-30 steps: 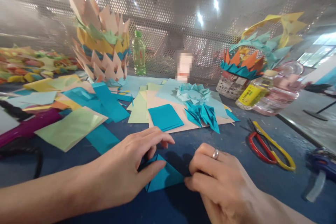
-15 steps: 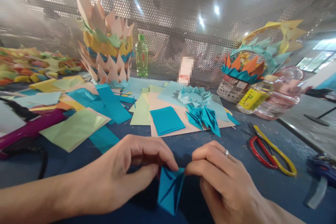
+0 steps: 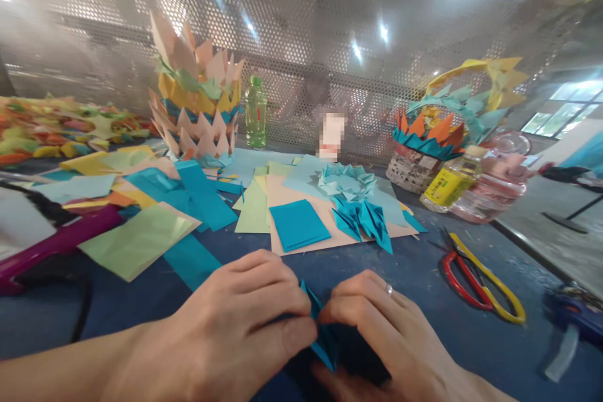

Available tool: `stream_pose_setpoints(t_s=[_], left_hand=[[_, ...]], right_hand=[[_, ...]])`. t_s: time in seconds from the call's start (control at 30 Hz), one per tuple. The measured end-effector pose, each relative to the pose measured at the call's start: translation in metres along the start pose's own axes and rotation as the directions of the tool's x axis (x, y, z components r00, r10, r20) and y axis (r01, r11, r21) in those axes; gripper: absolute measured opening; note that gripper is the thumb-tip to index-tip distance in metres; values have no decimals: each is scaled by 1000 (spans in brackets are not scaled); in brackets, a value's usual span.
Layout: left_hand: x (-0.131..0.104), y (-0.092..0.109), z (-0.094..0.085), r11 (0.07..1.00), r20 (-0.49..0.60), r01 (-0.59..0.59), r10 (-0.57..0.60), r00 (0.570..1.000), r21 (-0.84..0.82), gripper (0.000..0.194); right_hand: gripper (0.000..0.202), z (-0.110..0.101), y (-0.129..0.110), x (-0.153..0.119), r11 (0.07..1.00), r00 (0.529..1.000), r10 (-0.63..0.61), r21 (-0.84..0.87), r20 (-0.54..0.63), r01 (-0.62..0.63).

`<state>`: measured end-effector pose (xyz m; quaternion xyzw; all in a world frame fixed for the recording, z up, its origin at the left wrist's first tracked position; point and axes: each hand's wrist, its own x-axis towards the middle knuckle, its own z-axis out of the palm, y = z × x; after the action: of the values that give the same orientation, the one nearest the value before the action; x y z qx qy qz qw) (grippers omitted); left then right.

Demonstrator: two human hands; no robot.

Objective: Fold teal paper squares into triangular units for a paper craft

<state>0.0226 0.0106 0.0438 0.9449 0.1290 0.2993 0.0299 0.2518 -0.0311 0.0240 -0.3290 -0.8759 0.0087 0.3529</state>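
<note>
A folded piece of blue paper [image 3: 324,340] stands on edge between my hands, low in the middle of the view. My left hand [image 3: 254,320] pinches its left side between thumb and fingers. From the right, my right hand [image 3: 381,326], with a ring on one finger, grips the paper at its upper edge; its thumb is blurred low down near the bottom tip. Just beyond lie a stack of blue paper squares [image 3: 299,225] and several folded blue pieces [image 3: 362,221], both on a pale pink sheet [image 3: 282,246]. A light-blue paper ring [image 3: 346,182] sits behind them.
Red-and-yellow-handled scissors [image 3: 485,282] and a blue glue gun [image 3: 577,314] lie at right. A purple tool [image 3: 61,248] with a black cord is at left, beside loose paper sheets [image 3: 141,239]. Behind stand a tall paper model [image 3: 198,100], a green bottle [image 3: 255,113], a yellow-labelled bottle [image 3: 450,182] and a paper basket [image 3: 414,166].
The blue paper has turned from facing me to nearly edge-on. My left hand has closed over its left side, and my right thumb has come down toward the lower tip. The view has shifted slightly.
</note>
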Motion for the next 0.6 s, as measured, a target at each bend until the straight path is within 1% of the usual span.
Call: stream_pose_setpoints(t_s=[0.03,0.1,0.13,0.2,0.27,0.33,0.4,0.47,0.6], left_hand=[[3,2,-1,1000,-4,-3,3,1000,10,31],[7,7,-2,1000,-48,-10,11,999,24,37],[7,9,-1,1000,-83,-3,5,997,27,37],[4,11,3,998,-139,41,-34,990,46,29],[0,10,8,990,-156,106,-91,984,94,20],[-4,6,12,981,-129,143,-126,984,130,22],[-6,3,13,983,-88,139,-130,988,116,24],[-5,0,12,991,-55,110,-106,993,77,25],[-6,2,10,998,-18,46,-45,999,45,36]], right_hand=[[10,2,1,-1,1000,1000,-13,-8,-12,13],[23,4,3,-2,1000,999,-27,-17,-17,27],[27,5,4,-2,999,1000,-29,-14,-9,29],[31,4,4,-2,1000,1000,-19,7,7,19],[31,3,4,-1,999,1000,3,40,14,-3],[31,3,4,-1,998,1000,8,66,14,-9],[29,3,5,-1,997,1000,3,79,17,-4],[28,5,6,-1,997,1000,-1,81,21,0],[25,6,9,-4,997,998,10,71,63,-15]])
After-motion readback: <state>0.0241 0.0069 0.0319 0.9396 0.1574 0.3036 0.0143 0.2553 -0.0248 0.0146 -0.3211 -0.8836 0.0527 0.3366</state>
